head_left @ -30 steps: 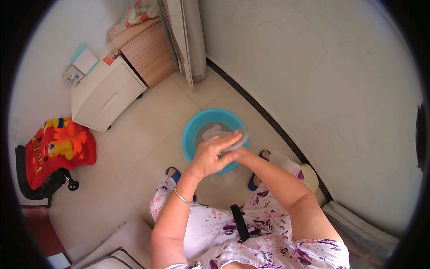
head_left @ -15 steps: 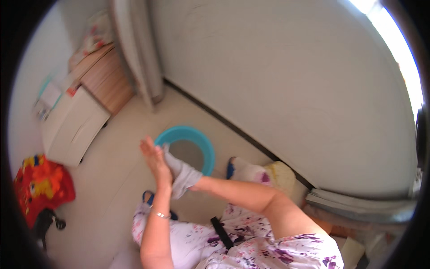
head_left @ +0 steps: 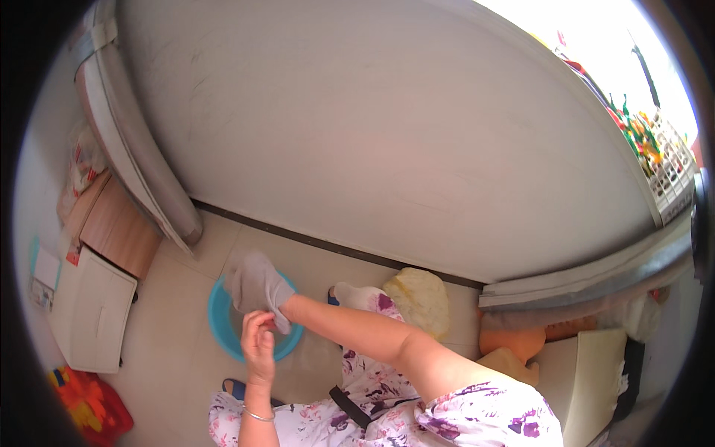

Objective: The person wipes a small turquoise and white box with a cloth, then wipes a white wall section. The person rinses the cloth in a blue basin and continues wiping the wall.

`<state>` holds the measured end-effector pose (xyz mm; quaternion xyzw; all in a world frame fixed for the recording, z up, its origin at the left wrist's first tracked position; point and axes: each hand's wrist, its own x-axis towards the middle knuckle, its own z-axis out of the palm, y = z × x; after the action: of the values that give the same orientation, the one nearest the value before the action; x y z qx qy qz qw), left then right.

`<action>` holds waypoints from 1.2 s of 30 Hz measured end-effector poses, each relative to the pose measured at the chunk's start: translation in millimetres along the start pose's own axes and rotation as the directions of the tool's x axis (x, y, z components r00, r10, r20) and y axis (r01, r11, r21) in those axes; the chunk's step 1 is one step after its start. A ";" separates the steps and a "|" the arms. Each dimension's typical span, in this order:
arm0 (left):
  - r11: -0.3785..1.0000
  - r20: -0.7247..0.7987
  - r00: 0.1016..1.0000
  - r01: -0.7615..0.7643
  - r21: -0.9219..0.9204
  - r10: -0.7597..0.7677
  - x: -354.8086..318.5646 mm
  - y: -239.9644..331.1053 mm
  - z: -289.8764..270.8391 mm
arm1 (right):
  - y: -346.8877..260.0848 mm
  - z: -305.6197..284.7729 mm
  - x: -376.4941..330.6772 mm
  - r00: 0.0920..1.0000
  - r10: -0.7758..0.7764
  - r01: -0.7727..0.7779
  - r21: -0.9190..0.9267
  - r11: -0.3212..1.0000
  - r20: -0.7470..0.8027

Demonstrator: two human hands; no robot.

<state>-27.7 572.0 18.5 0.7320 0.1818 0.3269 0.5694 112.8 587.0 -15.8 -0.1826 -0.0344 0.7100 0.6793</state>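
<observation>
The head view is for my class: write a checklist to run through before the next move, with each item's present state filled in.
1. Blue basin standing on the tiled floor: ok.
2. Grey cloth held up over the basin, as seen from above: ok; whether it touches the rim, cannot tell.
3. Right hand's grip: cannot tell; the cloth hides its fingers, and the right forearm leads into it.
4. Left hand in contact with the cloth: cannot tell; its bent fingers are close to the cloth's lower edge.
5. Silver bangle on the left wrist clear of the basin: ok.
</observation>
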 end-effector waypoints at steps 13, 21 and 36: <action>0.923 0.238 0.930 0.329 -0.198 -0.281 -2.7 39.3 -18.3 | 10.9 17.9 -119.2 0.991 -0.133 0.135 -0.152 0.979 0.022; 0.936 -0.098 0.947 0.318 0.149 -0.306 -25.8 -15.0 -99.7 | -128.5 48.4 -226.2 0.603 -0.534 0.359 -0.799 -0.482 0.593; 0.780 -0.203 0.819 0.574 0.248 -0.537 -67.6 -91.5 -181.2 | -203.3 47.6 -421.5 0.505 -0.857 -0.291 -0.915 -0.280 0.102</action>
<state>-190.9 684.5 -62.1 0.7017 0.4708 0.1567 0.5113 296.2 199.8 178.5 -0.8499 -0.3318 0.0173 0.4089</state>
